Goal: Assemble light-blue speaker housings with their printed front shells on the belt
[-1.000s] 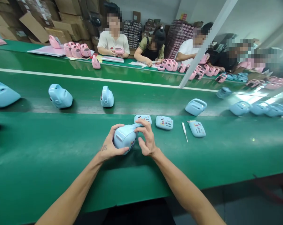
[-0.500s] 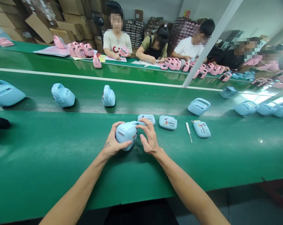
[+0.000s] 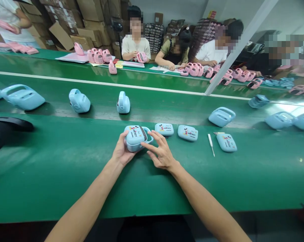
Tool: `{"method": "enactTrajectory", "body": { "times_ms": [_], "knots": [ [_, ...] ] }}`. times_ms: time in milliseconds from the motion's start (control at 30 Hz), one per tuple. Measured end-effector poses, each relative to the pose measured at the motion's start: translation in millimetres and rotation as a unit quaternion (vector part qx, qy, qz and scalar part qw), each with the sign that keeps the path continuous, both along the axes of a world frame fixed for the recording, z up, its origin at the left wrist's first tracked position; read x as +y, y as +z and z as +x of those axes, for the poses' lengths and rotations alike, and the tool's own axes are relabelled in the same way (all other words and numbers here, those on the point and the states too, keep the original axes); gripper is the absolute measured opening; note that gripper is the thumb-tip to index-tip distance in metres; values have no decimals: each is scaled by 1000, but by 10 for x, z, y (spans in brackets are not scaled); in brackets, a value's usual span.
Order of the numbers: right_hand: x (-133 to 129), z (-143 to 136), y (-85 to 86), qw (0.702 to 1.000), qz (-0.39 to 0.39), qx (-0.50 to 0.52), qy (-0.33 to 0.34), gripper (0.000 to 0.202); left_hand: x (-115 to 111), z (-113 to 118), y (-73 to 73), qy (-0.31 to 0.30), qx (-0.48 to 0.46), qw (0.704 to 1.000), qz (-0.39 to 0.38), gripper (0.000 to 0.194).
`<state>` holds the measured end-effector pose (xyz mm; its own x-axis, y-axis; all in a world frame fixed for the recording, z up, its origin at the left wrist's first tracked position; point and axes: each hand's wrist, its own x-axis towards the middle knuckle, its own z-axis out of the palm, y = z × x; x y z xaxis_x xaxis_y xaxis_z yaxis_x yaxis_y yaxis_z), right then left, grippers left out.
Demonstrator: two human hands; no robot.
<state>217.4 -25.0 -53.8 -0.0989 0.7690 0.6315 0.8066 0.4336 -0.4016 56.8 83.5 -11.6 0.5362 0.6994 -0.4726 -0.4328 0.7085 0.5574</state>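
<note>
A light blue case with a handle and a printed MICKEY face [image 3: 135, 137] is held by my left hand [image 3: 122, 151], whose fingers and palm wrap its left side and underside. My right hand [image 3: 162, 151] has its fingers spread at the case's right side, index fingertip at its lower edge near the handle. Just right of the case lie two printed blue pieces, one nearer [image 3: 164, 129] and one farther right [image 3: 188, 133]. Beyond them are a white-handled screwdriver [image 3: 211, 144] and another printed blue piece [image 3: 227, 142].
Several blue cases, one at centre [image 3: 123, 103] and one at right [image 3: 222, 116], stand along the strip behind. A black object [image 3: 10, 129] is at the left edge. Across the green table [image 3: 66, 188], people sit by pink cases [image 3: 98, 56]; a slanted post [image 3: 240, 48] rises there.
The held case has been turned so its printed face points up towards me. The view has shifted left, bringing more of the black object and a standing person into sight.
</note>
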Motion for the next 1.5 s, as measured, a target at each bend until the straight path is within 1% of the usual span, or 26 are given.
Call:
{"method": "enactTrajectory", "body": {
  "times_ms": [133,200,333,433,533,600,667,733,800,867,967,1133,1233,1333,1500],
  "knots": [
    [18,90,-38,998,13,45,-52,37,52,-49,-12,19,4,1000,-22,46],
    [34,126,-56,996,20,62,-67,36,77,-74,-20,20,5,1000,-23,48],
    [66,178,-103,989,-4,114,-92,42,106,-85,-58,4,3,1000,-11,55],
    [61,193,-149,986,-23,132,-98,48,88,-51,-97,12,6,1000,23,57],
    [56,154,-167,989,-19,134,-64,60,40,-23,-122,36,22,996,72,61],
    [101,100,-138,991,-18,131,-28,74,8,-24,-129,48,35,991,120,64],
    [208,50,-73,993,-31,115,18,91,-11,-37,-133,52,51,983,168,67],
    [363,25,8,992,-52,88,78,103,-13,-53,-139,51,66,977,196,69],
    [524,29,74,987,-64,67,135,108,-2,-69,-144,56,69,975,205,69],
    [651,51,104,982,-66,61,167,110,13,-86,-146,68,69,974,205,68],
    [737,88,90,979,-60,65,186,112,26,-106,-141,71,80,974,202,72],
    [733,133,76,978,-49,61,195,110,-4,-108,-115,72,97,969,215,73],
    [727,157,114,978,-39,57,196,106,-31,-104,-87,73,106,968,216,71],
    [717,181,162,979,-48,53,191,103,-50,-104,-66,75,109,968,212,71],
    [693,216,227,979,-60,45,189,100,-58,-96,-72,73,103,969,213,70]
  ]
}}
